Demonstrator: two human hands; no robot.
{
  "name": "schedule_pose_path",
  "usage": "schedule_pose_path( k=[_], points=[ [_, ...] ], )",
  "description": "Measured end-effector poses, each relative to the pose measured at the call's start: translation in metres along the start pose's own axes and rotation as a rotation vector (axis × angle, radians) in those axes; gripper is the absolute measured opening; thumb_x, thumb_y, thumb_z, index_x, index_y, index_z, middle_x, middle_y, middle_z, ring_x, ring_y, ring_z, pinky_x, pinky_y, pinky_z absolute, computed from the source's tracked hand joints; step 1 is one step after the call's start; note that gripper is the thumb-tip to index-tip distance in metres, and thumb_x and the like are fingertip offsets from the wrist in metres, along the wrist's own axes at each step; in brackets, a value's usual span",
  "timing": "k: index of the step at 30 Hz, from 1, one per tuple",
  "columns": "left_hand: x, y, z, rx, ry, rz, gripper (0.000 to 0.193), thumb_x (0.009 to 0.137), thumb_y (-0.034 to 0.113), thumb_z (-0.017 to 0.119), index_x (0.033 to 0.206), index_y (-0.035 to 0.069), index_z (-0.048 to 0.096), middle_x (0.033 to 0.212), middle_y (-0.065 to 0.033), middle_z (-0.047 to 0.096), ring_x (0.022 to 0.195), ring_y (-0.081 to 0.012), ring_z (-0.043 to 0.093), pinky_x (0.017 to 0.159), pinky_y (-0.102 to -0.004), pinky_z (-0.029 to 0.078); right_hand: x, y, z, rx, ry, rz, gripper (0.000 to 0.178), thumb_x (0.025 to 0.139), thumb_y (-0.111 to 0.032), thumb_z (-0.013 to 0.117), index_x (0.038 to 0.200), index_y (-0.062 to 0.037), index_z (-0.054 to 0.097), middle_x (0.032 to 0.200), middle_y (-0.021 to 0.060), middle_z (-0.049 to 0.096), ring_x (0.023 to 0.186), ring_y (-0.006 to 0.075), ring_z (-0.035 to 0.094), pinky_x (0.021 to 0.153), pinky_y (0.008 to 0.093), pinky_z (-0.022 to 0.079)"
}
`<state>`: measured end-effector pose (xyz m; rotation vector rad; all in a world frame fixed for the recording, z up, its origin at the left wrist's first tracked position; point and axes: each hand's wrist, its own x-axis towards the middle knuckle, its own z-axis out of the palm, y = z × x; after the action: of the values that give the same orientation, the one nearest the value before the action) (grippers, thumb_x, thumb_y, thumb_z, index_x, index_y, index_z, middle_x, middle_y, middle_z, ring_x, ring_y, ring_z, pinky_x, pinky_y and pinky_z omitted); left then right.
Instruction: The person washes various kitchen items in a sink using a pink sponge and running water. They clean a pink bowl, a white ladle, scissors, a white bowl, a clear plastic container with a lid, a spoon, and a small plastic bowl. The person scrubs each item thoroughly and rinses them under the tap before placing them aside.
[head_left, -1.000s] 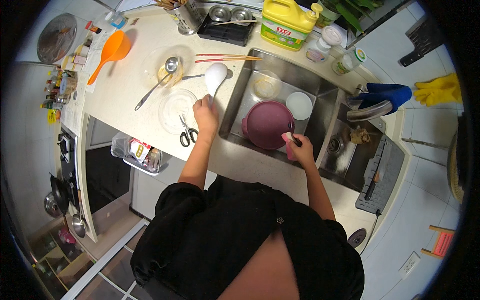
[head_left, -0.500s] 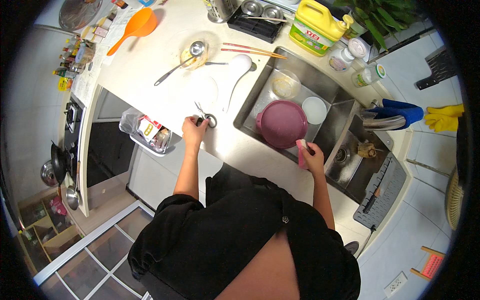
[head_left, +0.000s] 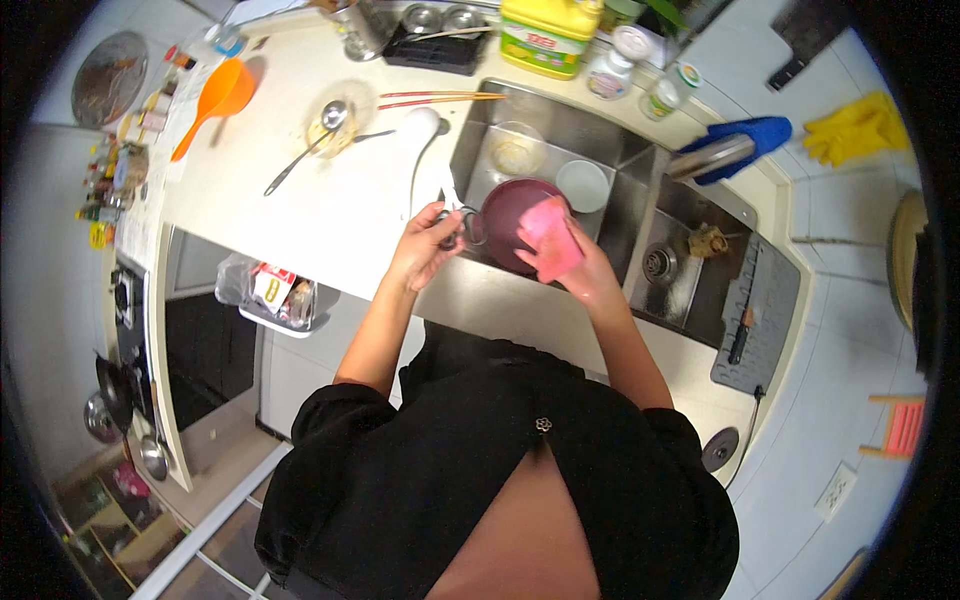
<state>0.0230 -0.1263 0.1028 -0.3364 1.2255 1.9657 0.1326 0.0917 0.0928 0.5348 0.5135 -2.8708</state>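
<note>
My left hand (head_left: 425,246) grips a pair of scissors (head_left: 470,228) by the dark handles, held up at the left edge of the sink with the blades pointing away from me. My right hand (head_left: 588,272) has a pink sponge (head_left: 551,236) lying across its fingers, above the purple pot (head_left: 515,205). That pot sits in the larger sink basin (head_left: 633,215), partly hidden by the sponge and hand. Behind it in the basin are a white bowl (head_left: 583,186) and a clear bowl (head_left: 517,151) with residue.
On the counter left of the sink lie a white spoon (head_left: 417,128), red-ended chopsticks (head_left: 440,98), a glass bowl (head_left: 325,135) with a metal ladle (head_left: 305,155), and an orange scoop (head_left: 222,95). A yellow detergent jug (head_left: 543,38) stands behind the sink. A knife (head_left: 741,335) rests on a grey mat (head_left: 760,300).
My left hand has lifted the scissors off the counter and carried them right to the sink. My right hand has raised the sponge and moved left over the purple pot. The view has shifted.
</note>
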Motion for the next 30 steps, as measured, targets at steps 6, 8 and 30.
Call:
schedule_pose_path(
  k=[6, 8, 30],
  points=[
    [0.013, -0.007, 0.063, 0.1, -0.204, -0.01, 0.006, 0.084, 0.005, 0.058, 0.086, 0.006, 0.052, 0.067, -0.0011, 0.052, 0.049, -0.0056, 0.042, 0.042, -0.0175, 0.032, -0.011, -0.01, 0.005, 0.118, -0.086, -0.058, 0.037, 0.093, -0.026, 0.039, 0.124, -0.0064, 0.04, 0.123, 0.0117, 0.047, 0.109, 0.0273, 0.048, 0.094, 0.0485, 0.037],
    [0.016, -0.012, 0.065, 0.171, -0.26, -0.03, 0.008, 0.084, 0.007, 0.058, 0.083, 0.005, 0.051, 0.068, -0.0022, 0.055, 0.046, -0.004, 0.038, 0.038, -0.0177, 0.028, -0.027, -0.025, 0.004, 0.005, -0.084, -0.146, 0.035, 0.092, -0.021, 0.041, 0.123, -0.004, 0.04, 0.12, 0.0139, 0.047, 0.105, 0.0249, 0.051, 0.09, 0.0444, 0.041],
    [0.018, -0.006, 0.1, 0.548, -0.199, -0.093, 0.012, 0.087, 0.011, 0.054, 0.091, 0.001, 0.059, 0.085, -0.0113, 0.064, 0.04, -0.0033, 0.032, 0.037, -0.0185, 0.024, -0.008, -0.05, 0.06, -2.013, 0.16, -1.171, 0.022, 0.061, -0.004, 0.068, 0.081, -0.009, 0.064, 0.082, 0.0068, 0.05, 0.079, 0.0251, 0.053, 0.064, 0.0344, 0.045]
  ],
)
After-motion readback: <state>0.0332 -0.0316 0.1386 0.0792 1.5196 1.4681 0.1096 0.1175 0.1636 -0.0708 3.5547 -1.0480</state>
